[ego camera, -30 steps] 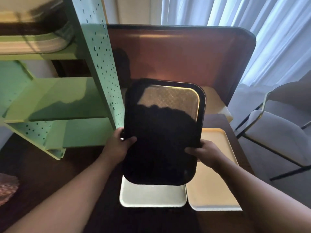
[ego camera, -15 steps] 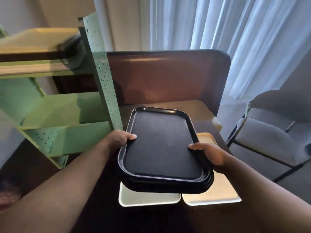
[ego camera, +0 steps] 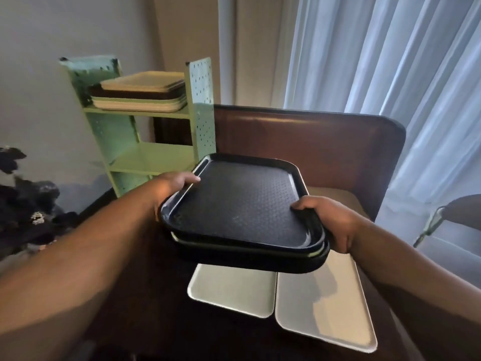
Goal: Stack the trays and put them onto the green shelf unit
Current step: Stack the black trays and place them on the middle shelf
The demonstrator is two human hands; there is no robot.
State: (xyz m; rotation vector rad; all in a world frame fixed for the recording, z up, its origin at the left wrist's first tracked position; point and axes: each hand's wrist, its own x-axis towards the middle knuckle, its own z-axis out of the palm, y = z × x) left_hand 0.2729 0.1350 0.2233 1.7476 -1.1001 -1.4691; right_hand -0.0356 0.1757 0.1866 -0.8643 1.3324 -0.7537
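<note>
A stack of dark trays (ego camera: 242,207) hangs in the air over the dark table, held level at its two long sides. My left hand (ego camera: 173,182) grips the left rim and my right hand (ego camera: 329,220) grips the right rim. A pale edge shows between the stacked trays. Below them two light trays lie side by side on the table, a greenish one (ego camera: 234,290) and a cream one (ego camera: 328,303). The green shelf unit (ego camera: 200,105) stands at the back left; its top shelf holds a pile of cream and brown trays (ego camera: 140,92), and its middle shelf (ego camera: 153,157) is bare.
A brown upright panel (ego camera: 312,144) closes off the far edge of the table. White curtains (ego camera: 390,61) hang behind it. A chair (ego camera: 442,214) stands at the right. Dark leafy objects (ego camera: 28,199) sit at the left.
The tray stack has been lifted higher off the table and the view has tilted up, so the top shelf with its pile of trays is now visible. Both hands keep their grip.
</note>
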